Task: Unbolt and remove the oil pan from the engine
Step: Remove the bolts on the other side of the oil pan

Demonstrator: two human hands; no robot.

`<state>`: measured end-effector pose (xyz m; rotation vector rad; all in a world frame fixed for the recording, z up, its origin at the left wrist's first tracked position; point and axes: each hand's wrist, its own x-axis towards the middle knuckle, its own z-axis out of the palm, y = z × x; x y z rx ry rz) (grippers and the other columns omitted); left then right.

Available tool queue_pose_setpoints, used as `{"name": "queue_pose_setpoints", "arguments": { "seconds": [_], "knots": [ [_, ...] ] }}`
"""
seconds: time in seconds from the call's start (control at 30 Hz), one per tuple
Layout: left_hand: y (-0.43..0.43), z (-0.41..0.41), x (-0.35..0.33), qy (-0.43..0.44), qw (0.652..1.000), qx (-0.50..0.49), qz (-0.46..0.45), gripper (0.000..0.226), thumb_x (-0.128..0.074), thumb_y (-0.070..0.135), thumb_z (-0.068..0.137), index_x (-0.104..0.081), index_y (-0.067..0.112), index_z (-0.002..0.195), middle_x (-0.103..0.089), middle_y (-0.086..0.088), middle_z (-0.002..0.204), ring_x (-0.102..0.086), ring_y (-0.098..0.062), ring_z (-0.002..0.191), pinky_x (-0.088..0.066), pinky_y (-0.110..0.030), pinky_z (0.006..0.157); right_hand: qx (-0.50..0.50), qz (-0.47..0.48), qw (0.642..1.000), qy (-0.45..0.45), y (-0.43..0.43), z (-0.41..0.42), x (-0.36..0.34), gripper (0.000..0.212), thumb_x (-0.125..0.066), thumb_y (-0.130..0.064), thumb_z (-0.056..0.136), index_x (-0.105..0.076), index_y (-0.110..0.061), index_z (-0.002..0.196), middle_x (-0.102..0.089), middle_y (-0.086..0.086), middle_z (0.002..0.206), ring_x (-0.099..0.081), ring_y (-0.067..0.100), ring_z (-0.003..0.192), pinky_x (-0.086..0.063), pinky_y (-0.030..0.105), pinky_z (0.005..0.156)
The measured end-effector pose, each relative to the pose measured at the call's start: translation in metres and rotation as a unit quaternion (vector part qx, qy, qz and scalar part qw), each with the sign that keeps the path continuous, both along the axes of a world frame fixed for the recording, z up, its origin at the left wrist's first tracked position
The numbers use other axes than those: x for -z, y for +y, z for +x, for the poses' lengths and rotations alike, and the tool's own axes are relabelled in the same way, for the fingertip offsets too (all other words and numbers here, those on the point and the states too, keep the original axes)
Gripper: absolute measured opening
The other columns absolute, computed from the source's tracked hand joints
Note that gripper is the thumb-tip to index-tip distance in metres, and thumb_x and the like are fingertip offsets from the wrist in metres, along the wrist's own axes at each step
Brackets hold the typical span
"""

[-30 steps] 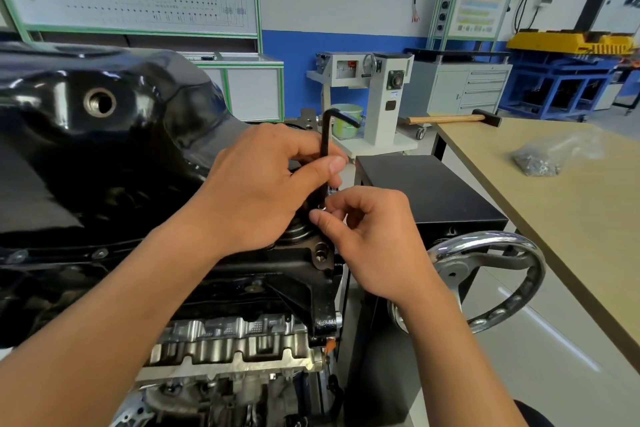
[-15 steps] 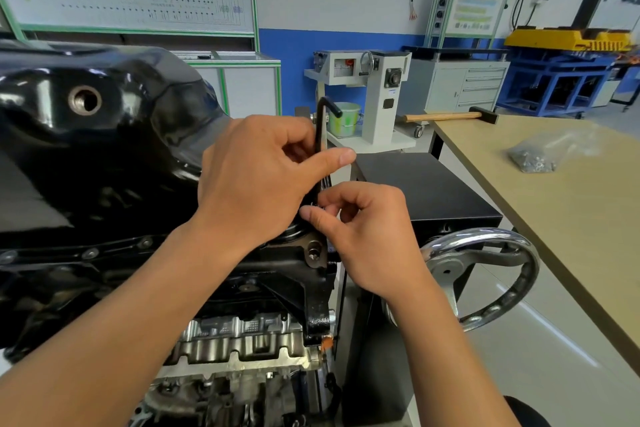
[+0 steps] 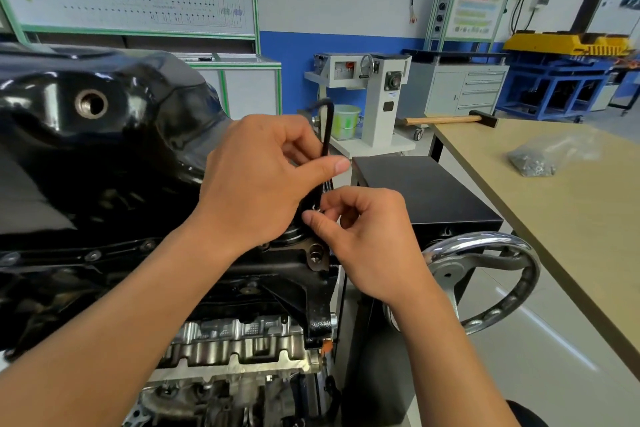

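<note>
The glossy black oil pan (image 3: 104, 149) sits on top of the inverted engine (image 3: 235, 333), its open drain hole (image 3: 91, 103) facing me. Small bolts (image 3: 93, 256) line its flange. My left hand (image 3: 256, 180) holds a black L-shaped hex key (image 3: 327, 135) upright at the pan's right end, thumb pressed along the shaft. My right hand (image 3: 367, 239) pinches at the key's lower tip, where a small bolt head (image 3: 316, 207) shows. The seat of that bolt is hidden behind my fingers.
A chrome handwheel (image 3: 485, 281) of the engine stand sticks out on the right, below a black box (image 3: 422, 191). A wooden workbench (image 3: 571, 218) carries a hammer (image 3: 450, 120) and a plastic bag of fasteners (image 3: 540, 156). Cabinets and a small white cart (image 3: 367, 107) stand behind.
The hex key's short arm has swung from pointing right to pointing left. Both hands stay at the pan's right end.
</note>
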<state>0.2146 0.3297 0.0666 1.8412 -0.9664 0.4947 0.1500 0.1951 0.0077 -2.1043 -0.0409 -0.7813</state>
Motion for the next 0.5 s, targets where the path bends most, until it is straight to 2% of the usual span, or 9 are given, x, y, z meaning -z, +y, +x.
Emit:
{"name": "queue_pose_setpoints", "arguments": {
  "seconds": [0.1, 0.2, 0.27, 0.3, 0.33, 0.37, 0.43, 0.5],
  "knots": [
    [-0.002, 0.000, 0.003, -0.017, 0.999, -0.029, -0.008, 0.030, -0.075, 0.055, 0.072, -0.061, 0.029, 0.066, -0.056, 0.023, 0.051, -0.045, 0.002, 0.042, -0.035, -0.025, 0.054, 0.002, 0.001, 1.000, 0.000, 0.000, 0.000, 0.001, 0.022, -0.081, -0.024, 0.084, -0.063, -0.032, 0.073, -0.060, -0.012, 0.058, -0.049, 0.003, 0.050, -0.041, 0.015, 0.055],
    [-0.002, 0.000, 0.003, -0.008, 1.000, -0.011, 0.005, 0.014, -0.070, 0.054, 0.076, -0.071, 0.044, 0.086, -0.069, 0.024, 0.071, -0.050, 0.014, 0.050, -0.038, -0.025, 0.058, 0.002, 0.002, 1.000, 0.001, -0.001, 0.001, 0.001, 0.023, -0.079, -0.025, 0.085, -0.062, -0.032, 0.072, -0.060, -0.010, 0.059, -0.049, 0.004, 0.050, -0.042, 0.018, 0.055],
    [0.001, 0.001, 0.000, 0.031, 0.999, 0.028, 0.019, 0.022, -0.067, 0.051, 0.080, -0.071, 0.048, 0.101, -0.074, 0.024, 0.091, -0.063, 0.016, 0.080, -0.052, -0.033, 0.078, 0.002, 0.002, 1.000, 0.001, -0.001, 0.002, 0.001, 0.022, -0.079, -0.025, 0.086, -0.063, -0.030, 0.072, -0.059, -0.010, 0.059, -0.048, 0.004, 0.051, -0.043, 0.021, 0.055],
    [0.003, 0.002, -0.002, 0.042, 0.997, 0.043, 0.038, 0.024, -0.065, 0.049, 0.083, -0.070, 0.048, 0.106, -0.074, 0.024, 0.097, -0.066, 0.010, 0.096, -0.052, -0.035, 0.090, 0.002, 0.003, 1.000, 0.001, -0.001, 0.002, 0.001, 0.021, -0.079, -0.025, 0.086, -0.064, -0.029, 0.072, -0.059, -0.009, 0.059, -0.048, 0.004, 0.051, -0.044, 0.022, 0.056],
    [0.006, 0.002, -0.005, 0.040, 0.996, 0.055, 0.063, 0.024, -0.063, 0.046, 0.087, -0.069, 0.046, 0.110, -0.073, 0.026, 0.099, -0.064, 0.009, 0.103, -0.049, -0.031, 0.098, 0.003, 0.005, 1.000, 0.001, -0.001, 0.002, 0.001, 0.019, -0.079, -0.025, 0.086, -0.065, -0.028, 0.073, -0.060, -0.009, 0.059, -0.049, 0.004, 0.051, -0.044, 0.022, 0.056],
    [0.008, 0.002, -0.007, 0.029, 0.993, 0.070, 0.086, 0.021, -0.062, 0.040, 0.093, -0.067, 0.044, 0.112, -0.073, 0.029, 0.098, -0.063, 0.012, 0.104, -0.047, -0.020, 0.098, 0.005, 0.004, 1.000, 0.001, -0.001, 0.002, 0.001, 0.018, -0.079, -0.025, 0.086, -0.066, -0.027, 0.073, -0.060, -0.009, 0.060, -0.049, 0.004, 0.051, -0.044, 0.021, 0.056],
    [0.012, 0.001, -0.010, 0.028, 0.990, 0.094, 0.099, 0.018, -0.060, 0.024, 0.098, -0.068, 0.035, 0.109, -0.073, 0.027, 0.093, -0.064, 0.014, 0.095, -0.042, -0.003, 0.084, 0.009, 0.000, 1.000, 0.000, 0.000, 0.002, 0.001, 0.018, -0.079, -0.024, 0.085, -0.066, -0.027, 0.073, -0.060, -0.009, 0.060, -0.049, 0.003, 0.051, -0.044, 0.020, 0.055],
    [0.011, -0.001, -0.011, 0.042, 0.992, 0.094, 0.071, 0.013, -0.064, 0.017, 0.094, -0.073, 0.026, 0.098, -0.075, 0.021, 0.086, -0.069, 0.009, 0.082, -0.045, -0.003, 0.074, 0.009, 0.001, 1.000, -0.001, 0.001, 0.001, 0.001, 0.020, -0.079, -0.024, 0.085, -0.065, -0.027, 0.072, -0.060, -0.009, 0.059, -0.049, 0.004, 0.051, -0.044, 0.020, 0.055]
  ]
}}
